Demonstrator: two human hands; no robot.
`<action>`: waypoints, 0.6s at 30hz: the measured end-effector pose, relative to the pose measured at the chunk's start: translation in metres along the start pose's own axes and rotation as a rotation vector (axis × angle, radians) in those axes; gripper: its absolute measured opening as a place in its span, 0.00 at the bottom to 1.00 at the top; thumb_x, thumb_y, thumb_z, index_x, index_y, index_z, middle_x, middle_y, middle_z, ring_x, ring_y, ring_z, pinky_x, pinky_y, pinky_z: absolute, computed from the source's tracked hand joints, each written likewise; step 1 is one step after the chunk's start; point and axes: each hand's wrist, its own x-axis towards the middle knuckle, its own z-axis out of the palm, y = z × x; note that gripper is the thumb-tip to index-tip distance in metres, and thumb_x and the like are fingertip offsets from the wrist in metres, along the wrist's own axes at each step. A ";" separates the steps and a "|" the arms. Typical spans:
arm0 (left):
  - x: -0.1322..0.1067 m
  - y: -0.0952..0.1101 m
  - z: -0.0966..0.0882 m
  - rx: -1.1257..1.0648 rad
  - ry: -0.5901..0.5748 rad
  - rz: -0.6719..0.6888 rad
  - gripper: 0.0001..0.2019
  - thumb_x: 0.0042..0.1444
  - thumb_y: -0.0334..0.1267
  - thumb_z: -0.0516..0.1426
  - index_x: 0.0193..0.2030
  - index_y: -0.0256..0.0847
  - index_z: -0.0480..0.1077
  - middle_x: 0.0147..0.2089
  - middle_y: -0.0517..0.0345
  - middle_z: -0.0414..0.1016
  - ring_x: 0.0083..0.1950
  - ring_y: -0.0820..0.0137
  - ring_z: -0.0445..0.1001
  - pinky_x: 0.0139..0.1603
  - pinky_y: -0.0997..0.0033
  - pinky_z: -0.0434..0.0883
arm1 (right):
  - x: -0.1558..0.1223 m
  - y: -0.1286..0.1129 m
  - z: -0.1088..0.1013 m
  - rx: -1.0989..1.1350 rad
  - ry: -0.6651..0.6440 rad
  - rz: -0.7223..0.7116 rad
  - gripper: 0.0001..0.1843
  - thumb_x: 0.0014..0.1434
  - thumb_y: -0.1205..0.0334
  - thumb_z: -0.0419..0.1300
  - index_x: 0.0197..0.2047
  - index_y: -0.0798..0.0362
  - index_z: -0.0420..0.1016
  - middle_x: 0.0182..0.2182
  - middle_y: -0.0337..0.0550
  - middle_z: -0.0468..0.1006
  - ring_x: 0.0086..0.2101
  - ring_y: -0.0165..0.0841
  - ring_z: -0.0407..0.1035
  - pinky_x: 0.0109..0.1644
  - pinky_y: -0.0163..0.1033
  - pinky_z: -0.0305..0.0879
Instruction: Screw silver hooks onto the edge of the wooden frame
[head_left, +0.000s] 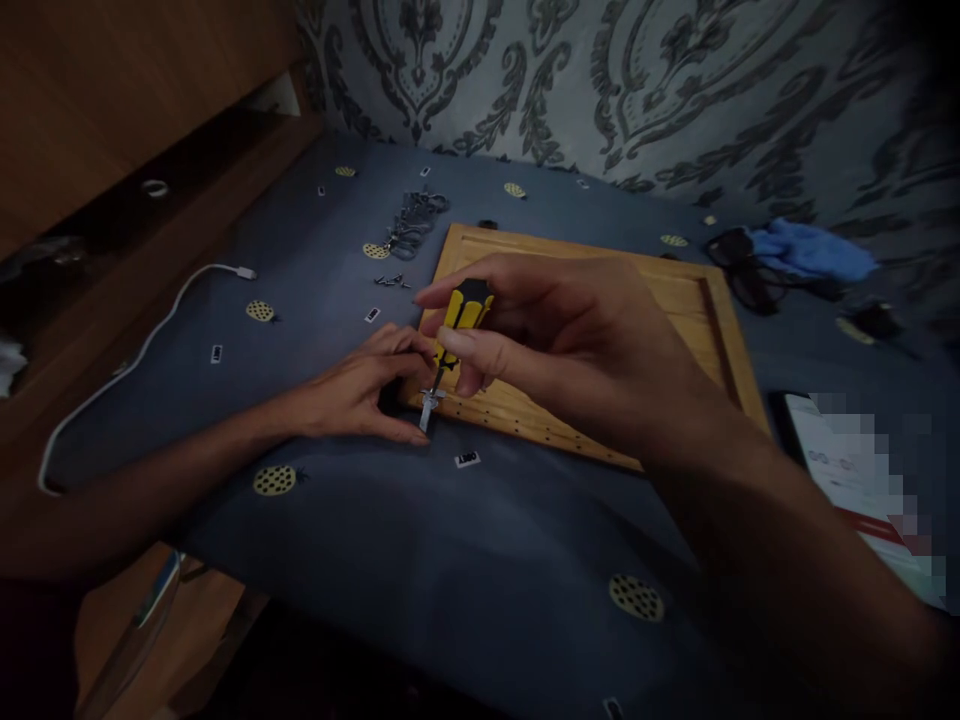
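My right hand (pixel 555 340) grips a small yellow-and-black screwdriver (pixel 466 310) by its handle, tilted with the shaft pointing down. Its tip meets a small silver metal bracket (pixel 427 410) at the near left corner of a wooden panel (pixel 585 425). My left hand (pixel 382 385) is closed around the bracket's left side, the thumb against its lower end and the fingers by the panel's edge. A row of small dark holes runs along the panel's near edge. Whether a screw sits under the tip is too small to tell.
Several loose screws (pixel 392 282) and a heap of metal hooks (pixel 412 222) lie behind my left hand. A white cable (pixel 142 345) curves at the left. To the right are sunglasses (pixel 750 270), a blue cloth (pixel 814 258) and a phone (pixel 840 470). A patterned wall stands behind.
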 end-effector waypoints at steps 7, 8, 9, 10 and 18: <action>0.001 0.001 -0.001 -0.015 -0.036 -0.009 0.25 0.55 0.61 0.66 0.45 0.42 0.74 0.55 0.51 0.72 0.58 0.57 0.66 0.61 0.56 0.66 | -0.007 0.011 0.018 -0.248 0.355 -0.082 0.19 0.58 0.48 0.73 0.29 0.47 0.70 0.24 0.33 0.73 0.22 0.29 0.68 0.23 0.36 0.68; 0.002 0.000 -0.001 -0.011 -0.038 -0.008 0.25 0.54 0.62 0.66 0.43 0.42 0.73 0.55 0.52 0.72 0.57 0.57 0.66 0.61 0.56 0.65 | -0.008 0.013 0.022 -0.267 0.425 -0.105 0.20 0.59 0.47 0.72 0.29 0.47 0.68 0.23 0.33 0.71 0.22 0.29 0.67 0.23 0.37 0.68; 0.002 -0.001 -0.001 -0.005 -0.041 -0.006 0.24 0.54 0.62 0.66 0.42 0.41 0.73 0.54 0.51 0.72 0.57 0.57 0.66 0.61 0.56 0.65 | -0.009 0.014 0.025 -0.272 0.486 -0.130 0.20 0.59 0.46 0.72 0.29 0.46 0.68 0.23 0.33 0.70 0.22 0.30 0.67 0.23 0.38 0.67; 0.002 -0.001 0.000 0.001 -0.039 -0.001 0.25 0.54 0.62 0.67 0.40 0.41 0.73 0.54 0.51 0.72 0.57 0.57 0.66 0.61 0.56 0.65 | -0.011 0.013 0.028 -0.267 0.544 -0.150 0.20 0.59 0.46 0.72 0.29 0.46 0.67 0.23 0.33 0.70 0.22 0.30 0.66 0.24 0.39 0.67; 0.002 0.000 -0.001 -0.027 -0.046 -0.011 0.24 0.54 0.61 0.67 0.37 0.40 0.71 0.55 0.51 0.71 0.57 0.58 0.65 0.61 0.58 0.65 | -0.017 0.006 0.030 -0.267 0.678 -0.121 0.19 0.58 0.49 0.73 0.30 0.43 0.66 0.27 0.34 0.73 0.22 0.34 0.66 0.26 0.44 0.66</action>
